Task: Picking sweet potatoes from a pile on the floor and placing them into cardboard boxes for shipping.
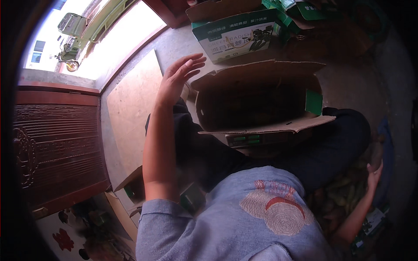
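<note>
In front of me stands an open cardboard box (261, 75) with its flaps up; its dark inside hides what it holds. Beneath its near edge shows a scale with a green lit display (244, 139). My left hand (180, 74) is raised beside the box's far left corner, its fingers stretched out and nothing in them. Low on the right, my right hand (373, 176) has thumb and fingers around a long, dim radish (376, 152). It is over a heap of greenish radishes (342, 195), partly hidden by my body and shadow.
A green and white printed carton (235, 37) stands beyond the box, with more green packaging (300, 11) at its right. A pale board (135, 95) lies left, by a carved brown door (61, 143). Another open carton (135, 187) is by my left elbow. Outside stands a green vehicle (80, 32).
</note>
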Available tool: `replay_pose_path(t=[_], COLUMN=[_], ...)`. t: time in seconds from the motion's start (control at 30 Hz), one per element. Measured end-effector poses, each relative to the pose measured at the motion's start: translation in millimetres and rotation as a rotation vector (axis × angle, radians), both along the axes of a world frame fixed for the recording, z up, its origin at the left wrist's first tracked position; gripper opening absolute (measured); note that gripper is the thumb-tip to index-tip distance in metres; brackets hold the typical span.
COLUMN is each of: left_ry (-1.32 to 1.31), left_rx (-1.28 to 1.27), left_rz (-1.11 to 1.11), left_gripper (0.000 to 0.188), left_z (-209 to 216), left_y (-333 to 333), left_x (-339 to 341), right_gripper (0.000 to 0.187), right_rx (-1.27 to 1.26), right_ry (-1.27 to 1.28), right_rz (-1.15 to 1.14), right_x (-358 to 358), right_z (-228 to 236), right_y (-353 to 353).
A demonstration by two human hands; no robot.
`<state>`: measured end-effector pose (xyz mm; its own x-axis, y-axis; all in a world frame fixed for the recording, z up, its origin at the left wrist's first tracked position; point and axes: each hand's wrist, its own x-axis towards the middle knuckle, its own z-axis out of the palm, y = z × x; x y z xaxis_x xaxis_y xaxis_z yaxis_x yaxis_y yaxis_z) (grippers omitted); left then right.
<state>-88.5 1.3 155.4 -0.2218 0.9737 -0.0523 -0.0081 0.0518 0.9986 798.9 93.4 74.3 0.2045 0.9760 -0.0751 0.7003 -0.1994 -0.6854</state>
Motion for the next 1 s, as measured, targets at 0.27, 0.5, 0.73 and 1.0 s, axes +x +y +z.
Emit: replay_pose_path(t=[0.27, 0.5, 0.73, 1.0], left_ry=[0.147, 0.103, 0.220, 0.358], left_rx=[0.001, 0.005, -0.006, 0.054], left_rz=[-0.228, -0.242, -0.240, -0.233], left_gripper=[0.044, 0.043, 0.036, 0.025], left_z=[-9, -7, -11, -16], left_y=[-2, -10, -1, 6], left_x=[-7, -8, -4, 0], right_gripper=[0.081, 0.083, 0.087, 0.083], right_rx=[0.130, -0.123, -0.625, -0.171], right_ry=[-0.102, -0.505, -1.039, -0.591], right_rz=[0.676, 1.507, 1.683, 1.743], right_x=[-311, -516, -619, -645], right_z=[231, 193, 73, -13], right_y=[72, 86, 64, 52])
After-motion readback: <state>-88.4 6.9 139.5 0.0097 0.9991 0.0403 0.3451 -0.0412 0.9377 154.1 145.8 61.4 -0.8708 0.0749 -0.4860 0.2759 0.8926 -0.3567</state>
